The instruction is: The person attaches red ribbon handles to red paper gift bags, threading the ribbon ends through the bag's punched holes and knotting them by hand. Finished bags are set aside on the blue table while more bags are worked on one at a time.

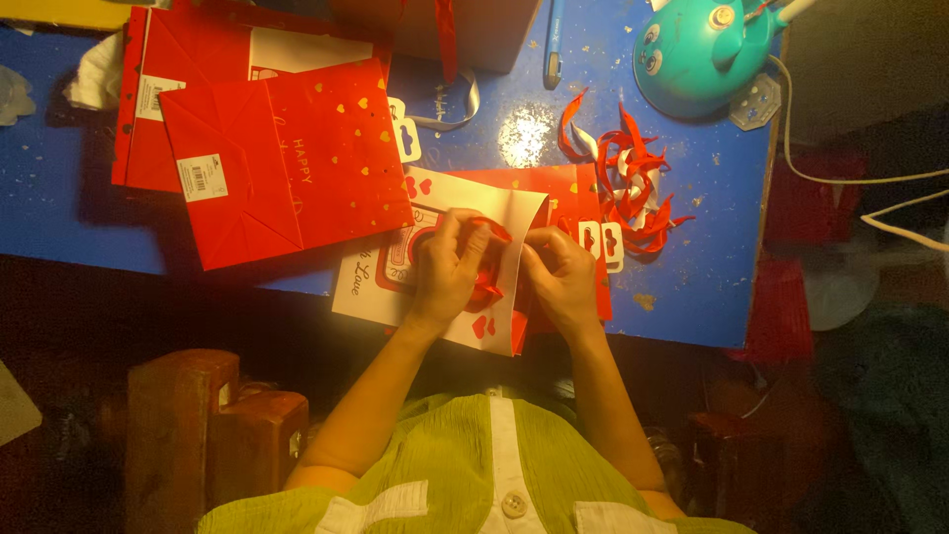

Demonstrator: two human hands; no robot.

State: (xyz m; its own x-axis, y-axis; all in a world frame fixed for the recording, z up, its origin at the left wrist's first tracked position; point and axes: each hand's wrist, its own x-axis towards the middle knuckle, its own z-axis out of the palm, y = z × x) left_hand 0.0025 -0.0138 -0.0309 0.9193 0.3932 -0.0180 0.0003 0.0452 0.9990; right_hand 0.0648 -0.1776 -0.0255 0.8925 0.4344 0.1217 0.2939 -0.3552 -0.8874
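1. The blue table (692, 287) is the biggest thing. It fills the far part of the view, and its near edge is just in front of the person.
2. Two flat red bags (287, 163) lie on the left side of the table, one partly on top of the other. They have small gold hearts on them.
3. A teal lamp (692, 49) stands at the far right corner. A white cord runs off it to the right.
4. A white gift bag (376, 282) with red hearts lies at the near edge, in the middle. It sticks out a bit over the edge.
5. A pile of red ribbons (633, 193) sits just right of the white bag.
6. The left hand (447, 269) rests on the white bag. Its fingers are closed, pinching a red ribbon (491, 230) at the bag's top fold.
7. The right hand (563, 277) is close beside it. Its fingers are curled at the bag's edge, and I cannot tell if they grip the ribbon or just the paper.
8. What could go wrong: I think a hard pull could tear the thin paper. The ribbon could also slip out of the pinch. The bag could slide off the table, since part of it hangs over.
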